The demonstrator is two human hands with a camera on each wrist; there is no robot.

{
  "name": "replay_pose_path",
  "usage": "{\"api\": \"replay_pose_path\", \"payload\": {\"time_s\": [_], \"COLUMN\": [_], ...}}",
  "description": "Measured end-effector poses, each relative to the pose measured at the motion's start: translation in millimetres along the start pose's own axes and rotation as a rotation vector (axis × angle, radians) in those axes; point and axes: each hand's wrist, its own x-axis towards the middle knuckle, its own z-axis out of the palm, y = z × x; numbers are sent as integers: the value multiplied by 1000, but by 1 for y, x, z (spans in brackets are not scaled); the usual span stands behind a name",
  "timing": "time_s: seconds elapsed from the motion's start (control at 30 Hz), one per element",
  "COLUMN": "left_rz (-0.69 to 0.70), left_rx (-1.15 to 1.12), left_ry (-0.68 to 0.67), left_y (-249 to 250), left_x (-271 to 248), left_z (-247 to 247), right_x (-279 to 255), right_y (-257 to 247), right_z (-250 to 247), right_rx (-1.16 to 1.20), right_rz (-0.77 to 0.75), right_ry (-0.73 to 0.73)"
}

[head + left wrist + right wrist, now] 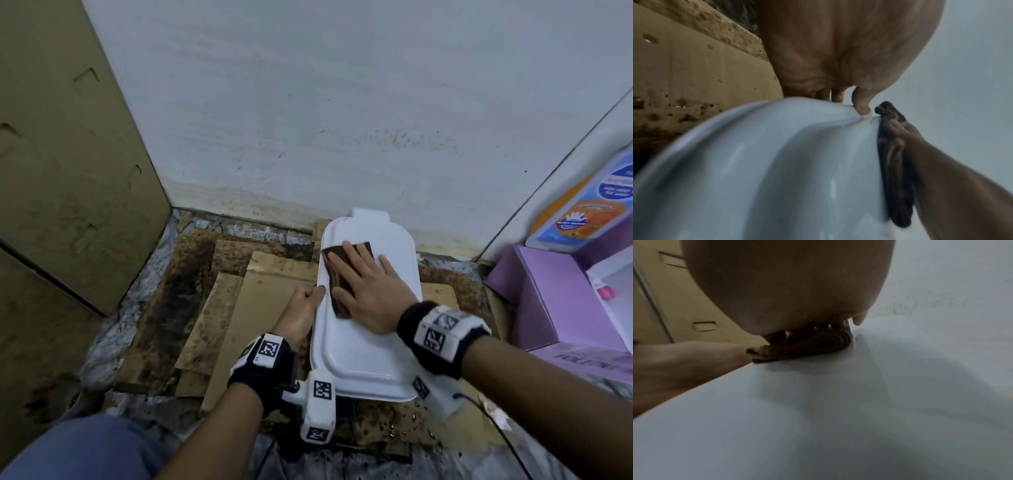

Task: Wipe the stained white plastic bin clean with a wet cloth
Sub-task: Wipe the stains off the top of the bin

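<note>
The white plastic bin (370,346) lies on the floor with a broad, smooth white face up, its far end against the wall. A folded dark brown cloth (337,274) lies on the far left part of that face. My right hand (363,277) presses flat on the cloth with fingers straight and spread. My left hand (308,299) grips the bin's left rim, thumb on top and fingers curled beneath. The left wrist view shows the thumb (861,104) on the rim of the bin (777,162), beside the cloth (892,162). In the right wrist view the cloth (807,345) is bunched under my palm.
Stained cardboard sheets (239,301) cover the wet, dirty floor to the left of the bin. A tall cardboard box (68,164) stands at the left, a white wall (342,120) behind. Purple boxes (534,294) and a blue-and-orange labelled bottle (582,212) crowd the right.
</note>
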Motion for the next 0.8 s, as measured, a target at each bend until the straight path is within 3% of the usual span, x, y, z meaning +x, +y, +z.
{"api": "replay_pose_path", "payload": {"time_s": [0.17,0.4,0.6,0.8], "left_rz": [26,29,49,83], "left_rx": [71,-76,72,152], "left_ry": [38,48,-7,23], "left_y": [-5,9,16,14], "left_x": [7,14,17,21], "left_z": [-4,-1,0,-1], "right_x": [45,-3,47,88], "right_y": [17,-1,24,52], "right_z": [-25,2,-18,-34], "right_rx": [-46,-42,-61,13], "right_rz": [28,-108,-32,83], "right_ry": [-57,-22,5,33]}}
